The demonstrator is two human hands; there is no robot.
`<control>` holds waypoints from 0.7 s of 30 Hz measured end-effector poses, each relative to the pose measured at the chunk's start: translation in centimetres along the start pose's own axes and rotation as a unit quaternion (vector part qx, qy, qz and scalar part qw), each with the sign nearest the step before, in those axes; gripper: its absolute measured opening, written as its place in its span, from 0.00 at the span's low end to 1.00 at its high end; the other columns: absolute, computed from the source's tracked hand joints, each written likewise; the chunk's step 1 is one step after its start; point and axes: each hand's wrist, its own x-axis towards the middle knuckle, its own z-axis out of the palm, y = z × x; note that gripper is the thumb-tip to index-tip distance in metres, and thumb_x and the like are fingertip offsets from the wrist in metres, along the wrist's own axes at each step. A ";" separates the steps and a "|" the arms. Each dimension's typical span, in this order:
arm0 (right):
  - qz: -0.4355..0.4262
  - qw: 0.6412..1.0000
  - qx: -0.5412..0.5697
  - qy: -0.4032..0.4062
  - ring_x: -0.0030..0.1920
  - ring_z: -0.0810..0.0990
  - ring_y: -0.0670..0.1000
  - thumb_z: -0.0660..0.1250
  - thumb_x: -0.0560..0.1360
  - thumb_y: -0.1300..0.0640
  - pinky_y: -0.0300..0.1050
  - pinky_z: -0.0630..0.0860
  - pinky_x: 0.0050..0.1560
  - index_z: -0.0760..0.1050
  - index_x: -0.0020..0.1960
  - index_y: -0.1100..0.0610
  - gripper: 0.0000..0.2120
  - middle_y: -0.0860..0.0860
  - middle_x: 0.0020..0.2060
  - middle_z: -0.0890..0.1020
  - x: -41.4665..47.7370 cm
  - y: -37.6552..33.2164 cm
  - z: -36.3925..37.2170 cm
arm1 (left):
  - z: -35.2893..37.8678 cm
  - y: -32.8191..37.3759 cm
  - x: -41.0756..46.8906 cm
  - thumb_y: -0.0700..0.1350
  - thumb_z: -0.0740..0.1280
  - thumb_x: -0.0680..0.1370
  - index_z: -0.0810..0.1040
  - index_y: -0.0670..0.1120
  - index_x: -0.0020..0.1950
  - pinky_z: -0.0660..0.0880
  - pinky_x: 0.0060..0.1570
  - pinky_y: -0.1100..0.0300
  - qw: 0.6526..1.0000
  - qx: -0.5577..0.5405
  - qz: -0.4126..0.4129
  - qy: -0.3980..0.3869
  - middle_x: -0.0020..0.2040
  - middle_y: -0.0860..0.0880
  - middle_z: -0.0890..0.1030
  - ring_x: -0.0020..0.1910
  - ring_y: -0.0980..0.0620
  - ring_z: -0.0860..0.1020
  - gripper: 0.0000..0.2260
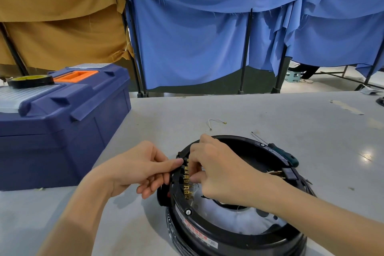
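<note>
The housing (228, 233), a round black appliance shell, lies open side up on the bench (270, 114), near its front edge and right of centre. A row of brass terminals (187, 183) runs along the inside of its left rim. A white lining shows through the opening at the bottom, and a red-printed label sits on the near outer wall.

Left hand (143, 169): reaches in from the left and grips the left rim of the housing beside the terminals. The foremost finger lies on the rim next to the top of the row; the remaining fingers are curled below it against the outer wall.

Right hand (220, 174): reaches across the opening from the right. Thumb and fingertips are closed in a pinch on the upper part of the terminals. The exact terminal held is hidden by the fingers.

A screwdriver (287, 156) with a green and black handle lies behind the housing, at its far right rim, blade pointing left and away. A short white wire (214, 122) lies loose on the bench beyond the housing, apart from it.

A blue toolbox (62, 131) with an orange handle stands on the bench at the left, lid shut. A tape roll (31, 81) rests flat on its lid.

Behind the bench, blue curtains (197, 37) and a brown cloth (58, 23) hang over dark frames.
</note>
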 end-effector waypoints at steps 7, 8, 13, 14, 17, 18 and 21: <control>0.055 0.998 0.022 0.038 0.48 0.72 0.56 0.66 0.66 0.64 0.46 0.69 0.45 0.70 0.34 0.55 0.07 0.56 0.43 0.76 0.8 -0.9 0.9 | 0.2 0.2 0.0 0.55 0.67 0.76 0.78 0.44 0.26 0.69 0.21 0.65 1.000 0.000 0.005 0.000 0.23 0.43 0.76 0.18 0.52 0.73 0.22; 0.058 0.997 0.024 0.045 0.47 0.73 0.56 0.66 0.66 0.65 0.47 0.69 0.45 0.72 0.35 0.57 0.04 0.57 0.43 0.76 0.8 -1.0 0.9 | 0.2 0.2 0.0 0.55 0.67 0.76 0.78 0.44 0.26 0.69 0.21 0.65 1.000 0.001 0.005 0.001 0.23 0.43 0.77 0.18 0.52 0.73 0.22; 0.053 0.997 0.037 0.040 0.39 0.65 0.45 0.66 0.65 0.68 0.34 0.64 0.41 0.76 0.36 0.59 0.05 0.50 0.38 0.75 0.7 -0.9 0.6 | 0.2 0.2 0.0 0.55 0.68 0.75 0.78 0.44 0.26 0.69 0.21 0.65 1.000 -0.004 0.001 0.006 0.23 0.42 0.77 0.18 0.52 0.73 0.21; 0.051 0.997 0.040 0.035 0.40 0.67 0.46 0.66 0.65 0.68 0.35 0.64 0.40 0.74 0.33 0.56 0.08 0.51 0.39 0.76 0.7 -0.9 0.5 | 0.1 0.2 0.0 0.56 0.68 0.75 0.79 0.43 0.27 0.70 0.21 0.65 1.000 -0.006 -0.001 0.005 0.23 0.42 0.77 0.18 0.52 0.73 0.21; 0.039 0.998 0.039 0.027 0.47 0.71 0.50 0.68 0.66 0.67 0.36 0.61 0.40 0.69 0.30 0.51 0.14 0.54 0.42 0.80 0.7 -0.5 0.3 | 0.1 0.1 -0.1 0.56 0.69 0.75 0.79 0.42 0.28 0.70 0.22 0.65 1.000 -0.008 -0.004 0.000 0.23 0.43 0.76 0.18 0.52 0.72 0.21; 0.032 0.999 0.030 0.025 0.47 0.71 0.50 0.68 0.67 0.67 0.36 0.61 0.41 0.73 0.31 0.52 0.11 0.54 0.42 0.81 0.6 -0.4 0.2 | 0.1 0.1 -0.1 0.56 0.69 0.75 0.79 0.42 0.28 0.70 0.22 0.65 1.000 -0.009 -0.005 0.001 0.22 0.43 0.76 0.17 0.52 0.72 0.22; 0.013 0.999 0.001 0.031 0.47 0.71 0.48 0.71 0.70 0.63 0.42 0.63 0.47 0.83 0.40 0.57 0.03 0.51 0.41 0.82 0.4 -0.2 -0.3 | 0.1 0.1 0.0 0.57 0.69 0.74 0.79 0.42 0.28 0.68 0.21 0.66 1.000 -0.013 -0.007 0.001 0.21 0.44 0.74 0.16 0.53 0.70 0.22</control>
